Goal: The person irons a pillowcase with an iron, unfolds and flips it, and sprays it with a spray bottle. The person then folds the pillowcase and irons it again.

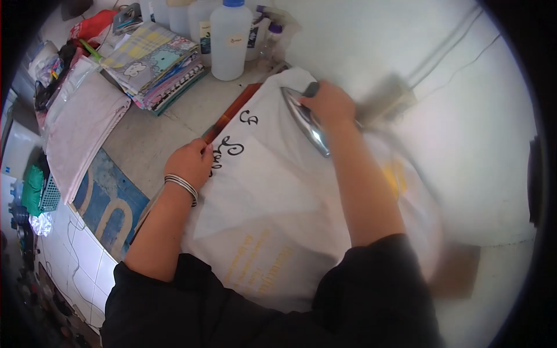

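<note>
My right hand (329, 106) is closed around the dark handle of a clothes iron (313, 132). The iron's shiny metal body rests on a white printed cloth (272, 180), near its far end. At the cloth's left edge, my left hand (191, 162) pinches the fabric beside the black handwritten-style lettering. A striped bracelet (183, 187) circles that wrist. Yellow print shows on the cloth's nearer part and on its right side, with soft creases across the middle. A reddish-brown board edge (235, 107) shows under the cloth's left border.
Stacked notebooks (154, 66), a blue-capped bottle (229, 46) and spray bottles stand at the back. Folded pale pink fabric (87, 127) hangs over the table's left edge. A wall (360, 35) with cables and a blurred box (389, 101) borders the right.
</note>
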The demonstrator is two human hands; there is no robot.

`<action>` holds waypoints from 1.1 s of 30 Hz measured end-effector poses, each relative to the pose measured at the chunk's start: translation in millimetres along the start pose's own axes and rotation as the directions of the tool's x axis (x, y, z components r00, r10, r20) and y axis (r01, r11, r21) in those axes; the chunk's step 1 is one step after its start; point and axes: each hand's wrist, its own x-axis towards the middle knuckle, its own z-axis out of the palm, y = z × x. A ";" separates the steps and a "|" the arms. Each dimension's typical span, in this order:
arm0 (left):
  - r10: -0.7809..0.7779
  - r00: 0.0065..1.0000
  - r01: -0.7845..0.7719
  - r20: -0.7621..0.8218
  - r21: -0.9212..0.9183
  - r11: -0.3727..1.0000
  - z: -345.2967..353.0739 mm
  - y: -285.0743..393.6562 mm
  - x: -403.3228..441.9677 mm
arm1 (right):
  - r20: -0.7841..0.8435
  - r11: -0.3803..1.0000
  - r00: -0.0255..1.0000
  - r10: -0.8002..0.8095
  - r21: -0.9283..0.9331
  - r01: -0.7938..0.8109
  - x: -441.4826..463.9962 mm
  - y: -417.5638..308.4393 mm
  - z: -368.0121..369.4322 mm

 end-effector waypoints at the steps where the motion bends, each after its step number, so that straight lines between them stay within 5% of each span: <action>1: -0.003 1.000 0.003 -0.010 -0.006 1.000 -3.5 -0.2 1.0 | -0.008 1.000 1.000 -0.009 -0.004 0.009 3.5 2.6 -2.2; 5: 0.001 0.998 0.000 0.064 -0.005 1.000 -3.6 -4.7 3.8 | 0.185 0.997 0.982 -0.036 -0.057 0.047 1.7 -14.6 -6.2; 7: 0.006 0.999 -0.007 0.053 0.003 1.000 -0.5 -7.2 4.4 | 0.277 0.936 0.899 -0.340 0.007 0.351 -27.5 -47.8 -7.1; 10: -0.008 0.999 0.007 0.052 0.005 1.000 -2.3 -6.6 2.4 | 0.217 0.906 0.882 -0.418 0.036 0.421 -43.2 -80.2 3.4; 17: 0.044 0.999 -0.041 0.023 -0.126 0.991 -6.7 -15.0 10.9 | 0.108 0.989 0.984 -0.143 -0.031 0.147 15.0 -63.8 5.2; 25: 0.050 0.999 -0.047 0.012 -0.188 0.981 0.2 -18.7 8.6 | 0.357 0.916 0.860 -0.364 -0.030 0.400 -20.8 -78.9 -3.3; 28: 0.064 0.998 -0.063 0.000 -0.157 0.986 0.0 -17.5 6.3 | 0.175 0.950 0.938 -0.298 -0.040 0.309 -6.3 -69.8 11.2; 30: 0.048 0.999 -0.046 0.008 -0.195 0.980 -0.8 -18.3 7.0 | 0.088 0.994 0.991 -0.105 0.015 0.104 10.5 -62.7 9.5; 33: 0.044 0.999 -0.041 0.009 -0.208 0.977 -3.0 -17.8 5.7 | 0.152 0.997 0.986 -0.065 -0.030 0.070 13.2 -64.9 6.1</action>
